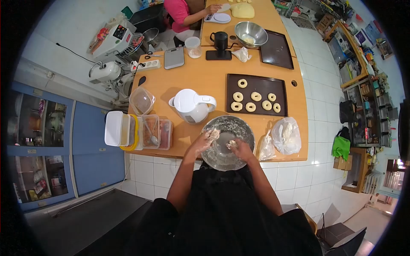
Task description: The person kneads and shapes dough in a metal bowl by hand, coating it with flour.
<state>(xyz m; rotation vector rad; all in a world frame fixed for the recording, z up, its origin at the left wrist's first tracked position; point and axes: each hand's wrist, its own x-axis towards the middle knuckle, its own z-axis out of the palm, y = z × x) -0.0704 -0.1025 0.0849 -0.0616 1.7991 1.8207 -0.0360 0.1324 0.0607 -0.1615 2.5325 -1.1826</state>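
A large metal bowl [226, 161] stands at the table's front edge, its inner wall smeared with flour and dough residue. My left hand [207, 140] is over the bowl's left side, fingers curled and coated with pale sticky dough [213, 135]. Inside the right part of the bowl, my right hand [241, 150] has bent fingers with dough on their tips. How much dough sits within either hand is hard to make out. Just behind the bowl is a white electric kettle [191, 106]. Two plastic bags, a small one [267, 147] and a larger one [286, 135], lie at its right.
Ring-shaped dough pieces [256, 96] lie on a dark baking tray [273, 83]. Plastic containers [117, 129] crowd the left edge. Farther back are a scale [174, 58], a black kettle [220, 41], a steel bowl [251, 34] and another tray [276, 49]. A person in pink [181, 13] works at the far end.
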